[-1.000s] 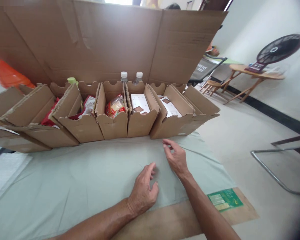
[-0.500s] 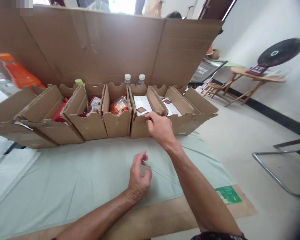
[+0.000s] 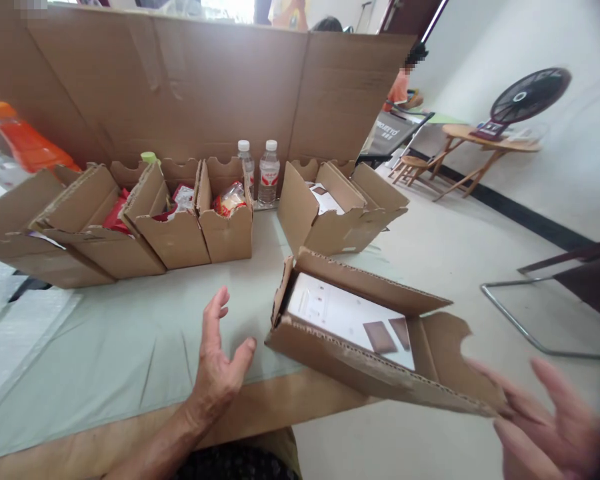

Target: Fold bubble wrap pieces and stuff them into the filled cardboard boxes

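Note:
An open, narrow cardboard box [image 3: 360, 363] lies slantwise at the table's front right, its near end out past the table edge. Inside it is a white carton [image 3: 340, 313] with brown squares printed on it. At that near end is my right hand [image 3: 550, 420], blurred, with some fingers against the end wall and one finger raised; it grips the box there. My left hand [image 3: 223, 363] is open and holds nothing, with thumb and fingers spread, left of the box and apart from it.
Several similar cardboard boxes [image 3: 175, 243] stand in a row behind, holding packets and cartons. Two water bottles [image 3: 269, 173] show in the row's gap. An orange bottle [image 3: 30, 143] leans at left, before a tall cardboard panel [image 3: 205, 93]. A fan [image 3: 523, 100] and a person [image 3: 400, 90] are beyond.
My right hand has drawn the box with the white carton out of the row, towards me and to the right, turning it. My left hand has shifted left and opened wider.

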Demonstrator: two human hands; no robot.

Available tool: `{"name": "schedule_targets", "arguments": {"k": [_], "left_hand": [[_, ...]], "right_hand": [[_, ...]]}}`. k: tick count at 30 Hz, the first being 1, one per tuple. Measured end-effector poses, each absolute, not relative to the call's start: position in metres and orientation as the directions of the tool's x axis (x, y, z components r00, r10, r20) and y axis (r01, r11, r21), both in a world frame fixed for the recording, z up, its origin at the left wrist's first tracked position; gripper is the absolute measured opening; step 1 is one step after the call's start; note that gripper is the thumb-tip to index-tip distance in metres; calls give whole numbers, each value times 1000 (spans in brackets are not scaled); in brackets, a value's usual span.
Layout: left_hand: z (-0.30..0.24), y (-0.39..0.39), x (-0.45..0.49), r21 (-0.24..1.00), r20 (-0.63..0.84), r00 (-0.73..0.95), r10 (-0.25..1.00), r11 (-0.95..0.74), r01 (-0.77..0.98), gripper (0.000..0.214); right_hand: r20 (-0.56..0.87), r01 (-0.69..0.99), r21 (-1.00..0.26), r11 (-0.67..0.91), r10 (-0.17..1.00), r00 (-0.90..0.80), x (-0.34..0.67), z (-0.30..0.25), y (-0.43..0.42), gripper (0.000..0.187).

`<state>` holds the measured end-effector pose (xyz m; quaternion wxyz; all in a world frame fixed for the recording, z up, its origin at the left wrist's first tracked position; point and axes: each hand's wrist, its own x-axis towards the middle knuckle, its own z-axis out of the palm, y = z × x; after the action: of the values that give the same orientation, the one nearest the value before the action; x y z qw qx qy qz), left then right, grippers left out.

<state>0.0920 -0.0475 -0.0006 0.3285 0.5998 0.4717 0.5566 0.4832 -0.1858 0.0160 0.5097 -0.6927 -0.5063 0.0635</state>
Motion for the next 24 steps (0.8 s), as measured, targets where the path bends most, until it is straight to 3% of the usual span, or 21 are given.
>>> {"name": "schedule_targets", "arguments": {"k": [2,4,7,12,17,22,24], "left_hand": [[-2,-47,103,942,297,75,952,-305,140,80],[-3,-50,116,968,226,172,959,-241,76,81],[-8,-59,129,987,142,206,968,-154,43,79],[-12,-60,112,985,157,14,987,-158,69,68],[-5,-19,65,974,188,-198,962,-157,165,51],[-14,5,45,973,176,-283,943,-123,195,58],[-21,5,46,973,151,-279,948,-93,209,51]], "right_hand": [[308,548,-836,-41,790,530,482,-7,-199,83],[198,565,-815,-130,854,481,467,-22,-200,85],[191,616,-770,-167,860,472,432,-25,-178,77],[285,629,-777,-7,888,362,378,1,-104,51],[301,527,-833,168,938,175,330,12,-20,44],[239,417,-894,165,962,131,305,-8,13,52],[198,426,-897,121,970,141,306,-19,11,46]]}}
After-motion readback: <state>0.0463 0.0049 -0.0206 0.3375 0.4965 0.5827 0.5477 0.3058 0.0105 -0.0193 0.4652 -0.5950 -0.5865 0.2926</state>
